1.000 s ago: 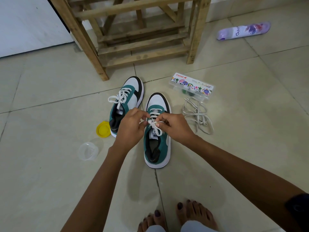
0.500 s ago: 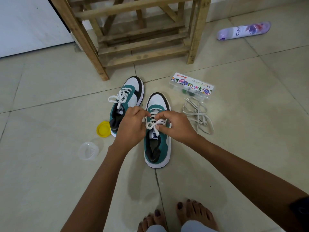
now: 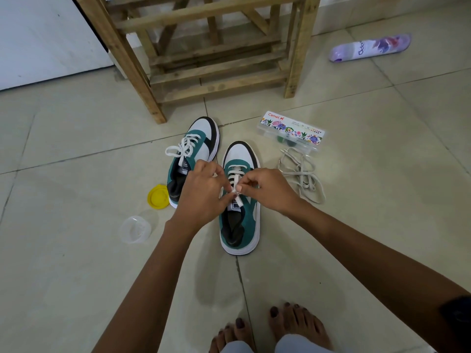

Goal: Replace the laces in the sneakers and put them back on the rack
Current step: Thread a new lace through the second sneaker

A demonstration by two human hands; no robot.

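Two green, white and black sneakers stand side by side on the tiled floor. The left sneaker has its white lace tied in a bow. Over the tongue of the right sneaker, my left hand and my right hand each pinch a part of its white lace, fingertips nearly touching. A loose pile of greyish old laces lies just right of the right sneaker. The wooden rack stands behind the shoes.
A clear paint box with a floral label lies behind the old laces. A yellow lid and a clear plastic cup sit to the left. A purple spray can lies far right. My bare feet are at the bottom.
Both hands have stayed over the right sneaker's tongue, shifting slightly while working the lace ends together; the lace loop between them has been pulled smaller.
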